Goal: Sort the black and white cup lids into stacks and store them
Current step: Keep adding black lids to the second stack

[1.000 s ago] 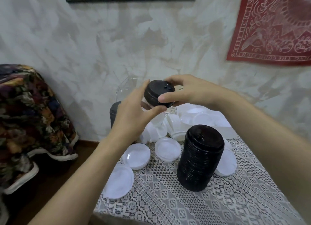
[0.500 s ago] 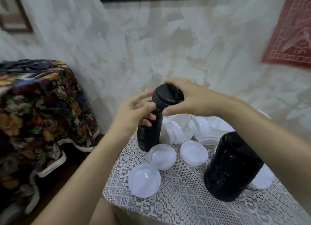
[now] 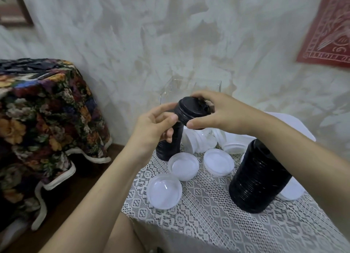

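Note:
My right hand [image 3: 219,113] grips a small bunch of black lids [image 3: 190,110] from above, its thumb under the rim. They sit at the top of a tall black lid stack [image 3: 170,143] that stands at the table's far left corner. My left hand [image 3: 154,127] holds that stack just below the top, fingers curled round it. A second, wider black lid stack [image 3: 257,179] stands on the lace tablecloth at the right. Loose white lids [image 3: 183,165] [image 3: 164,190] [image 3: 218,162] lie between the two stacks, and more white lids are heaped behind them.
A clear plastic box [image 3: 191,88] stands against the wall behind the hands. The lace-covered table [image 3: 217,224] has its left edge close to the white lids. Furniture under a floral cloth [image 3: 43,110] stands to the left across a strip of brown floor.
The view swung left and down. The black lids in my right hand came down onto the tall stack at the far left, and my left hand closed round that stack.

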Demonstrator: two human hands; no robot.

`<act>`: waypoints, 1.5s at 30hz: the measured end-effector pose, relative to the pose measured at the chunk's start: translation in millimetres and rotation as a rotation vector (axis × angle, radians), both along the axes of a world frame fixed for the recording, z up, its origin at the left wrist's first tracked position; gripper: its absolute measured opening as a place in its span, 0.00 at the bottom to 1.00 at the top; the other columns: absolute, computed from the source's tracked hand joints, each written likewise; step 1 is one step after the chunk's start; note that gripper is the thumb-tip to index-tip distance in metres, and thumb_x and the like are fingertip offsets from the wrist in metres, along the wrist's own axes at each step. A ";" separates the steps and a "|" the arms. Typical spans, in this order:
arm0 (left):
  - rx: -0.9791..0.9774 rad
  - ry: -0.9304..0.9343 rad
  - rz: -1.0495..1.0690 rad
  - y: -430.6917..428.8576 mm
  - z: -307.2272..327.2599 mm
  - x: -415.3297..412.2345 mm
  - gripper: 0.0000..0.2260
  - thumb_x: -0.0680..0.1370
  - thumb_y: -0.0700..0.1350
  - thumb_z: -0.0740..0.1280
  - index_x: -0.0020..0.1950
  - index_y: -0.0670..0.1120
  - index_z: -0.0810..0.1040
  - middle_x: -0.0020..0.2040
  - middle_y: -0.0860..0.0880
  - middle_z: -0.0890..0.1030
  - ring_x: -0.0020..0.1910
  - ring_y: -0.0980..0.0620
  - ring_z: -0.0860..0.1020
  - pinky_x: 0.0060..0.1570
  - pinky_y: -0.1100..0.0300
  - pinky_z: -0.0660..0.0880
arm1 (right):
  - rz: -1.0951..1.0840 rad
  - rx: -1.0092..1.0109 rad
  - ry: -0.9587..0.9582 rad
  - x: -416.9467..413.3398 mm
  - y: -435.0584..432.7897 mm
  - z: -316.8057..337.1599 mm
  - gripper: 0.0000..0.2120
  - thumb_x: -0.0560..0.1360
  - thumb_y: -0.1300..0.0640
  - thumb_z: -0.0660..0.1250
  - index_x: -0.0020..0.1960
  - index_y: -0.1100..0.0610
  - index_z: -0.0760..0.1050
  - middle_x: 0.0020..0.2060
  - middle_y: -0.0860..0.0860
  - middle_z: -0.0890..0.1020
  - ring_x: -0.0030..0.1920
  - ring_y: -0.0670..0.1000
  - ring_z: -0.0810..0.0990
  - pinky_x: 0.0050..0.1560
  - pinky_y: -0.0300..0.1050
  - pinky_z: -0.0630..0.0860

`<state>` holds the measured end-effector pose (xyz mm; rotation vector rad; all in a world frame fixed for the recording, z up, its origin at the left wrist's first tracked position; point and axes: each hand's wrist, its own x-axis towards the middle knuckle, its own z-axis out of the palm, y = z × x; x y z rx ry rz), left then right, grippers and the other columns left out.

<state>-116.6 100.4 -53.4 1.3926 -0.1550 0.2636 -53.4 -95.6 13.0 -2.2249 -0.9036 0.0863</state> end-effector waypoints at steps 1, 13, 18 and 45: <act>0.003 -0.002 0.002 -0.8 1.4 0.1 0.12 0.82 0.34 0.65 0.61 0.46 0.80 0.35 0.53 0.79 0.26 0.57 0.71 0.29 0.65 0.72 | 0.006 0.021 0.023 -0.2 -1.5 0.5 0.24 0.71 0.50 0.80 0.64 0.49 0.78 0.56 0.46 0.84 0.56 0.47 0.83 0.64 0.55 0.78; -0.023 -0.003 -0.024 -3.4 7.4 3.4 0.11 0.81 0.33 0.66 0.61 0.44 0.81 0.39 0.50 0.81 0.26 0.57 0.69 0.27 0.66 0.70 | 0.032 0.115 0.142 -2.7 -10.0 1.1 0.19 0.74 0.51 0.78 0.63 0.48 0.79 0.57 0.47 0.84 0.53 0.47 0.85 0.56 0.41 0.80; 0.002 -0.012 -0.042 -7.8 9.1 7.4 0.11 0.81 0.33 0.66 0.60 0.44 0.81 0.37 0.52 0.80 0.26 0.58 0.69 0.26 0.66 0.69 | 0.023 0.111 0.159 -3.4 -17.2 3.5 0.20 0.74 0.50 0.77 0.64 0.48 0.78 0.58 0.47 0.84 0.52 0.47 0.86 0.56 0.41 0.81; -0.323 0.144 -0.270 -65.3 -19.9 21.4 0.09 0.76 0.46 0.70 0.51 0.43 0.73 0.55 0.41 0.80 0.59 0.44 0.83 0.58 0.57 0.80 | -0.073 -0.005 0.089 4.6 -53.2 1.5 0.20 0.72 0.50 0.78 0.61 0.40 0.77 0.55 0.39 0.80 0.49 0.39 0.84 0.52 0.34 0.77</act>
